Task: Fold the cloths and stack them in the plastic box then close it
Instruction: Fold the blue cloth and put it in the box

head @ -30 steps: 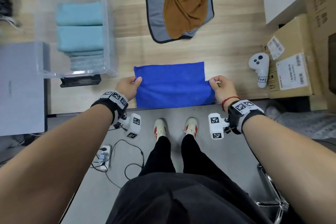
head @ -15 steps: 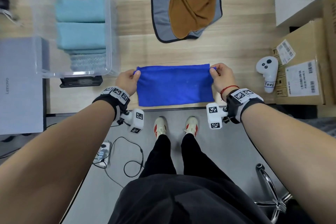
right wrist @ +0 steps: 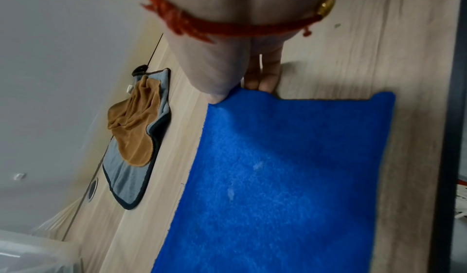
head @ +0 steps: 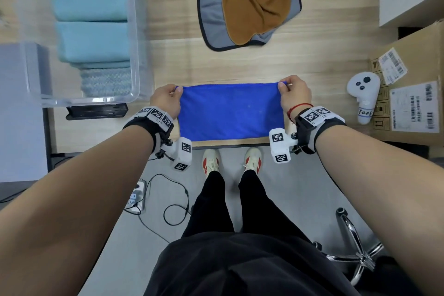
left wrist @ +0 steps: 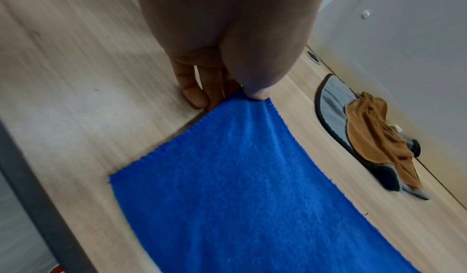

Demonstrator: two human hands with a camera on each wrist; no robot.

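At the far left we see the plastic box (head: 134, 38) standing open on the table (head: 168, 60), with folded teal cloths (head: 92, 41) already stacked inside it. We judge the task to be partway through, with the folding of the blue cloth (head: 228, 113) now in hand.

Our left hand (head: 165, 101) pinches the cloth's far-left corner between thumb and curled fingers (left wrist: 192, 91). The cloth lies at the near edge of the table, its far edge held taut between the two hands. Our right hand (head: 295, 94) pinches the far-right corner in the same way.

The next move, as we judge it, calls for bringing both pinched corners evenly over to meet the opposite edge, so the fold lands square, and then carrying the cloth left to the box.

Beyond, a brown cloth (head: 259, 0) lies crumpled on a grey cloth (head: 211, 14), both unfolded.

We cannot find the box's lid; the box's far end is cut off at the top. How many layers the blue cloth already has is hard to tell, and both palms hide most of the fingers in the wrist views.
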